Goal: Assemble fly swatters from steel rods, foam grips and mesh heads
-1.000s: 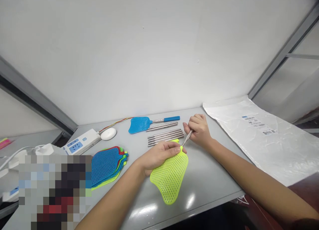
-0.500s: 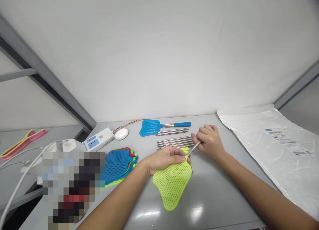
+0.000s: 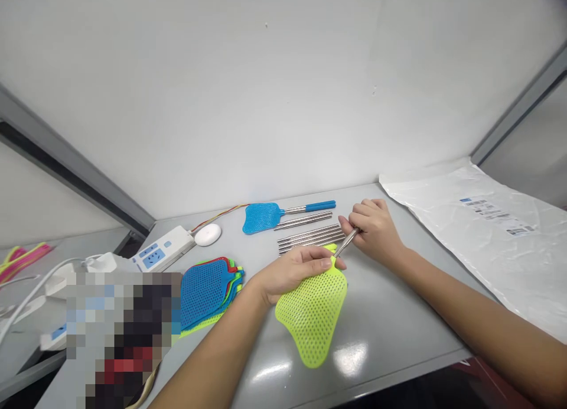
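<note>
Head view: at lower centre the left hand (image 3: 297, 272) pinched the swatter (image 3: 316, 314) — seemingly to steady it. The right hand (image 3: 372, 229) clasped its rod (image 3: 346, 242).

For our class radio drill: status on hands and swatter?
Left hand holds lime swatter head. Right hand grips its metal rod. Nothing visibly blocking; more rods beyond.

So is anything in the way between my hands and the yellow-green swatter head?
Nothing visible is. Your left hand holds the yellow-green swatter head near its neck, and your right hand grips the metal rod that meets that neck. The loose rods lie beyond, not between.
</note>
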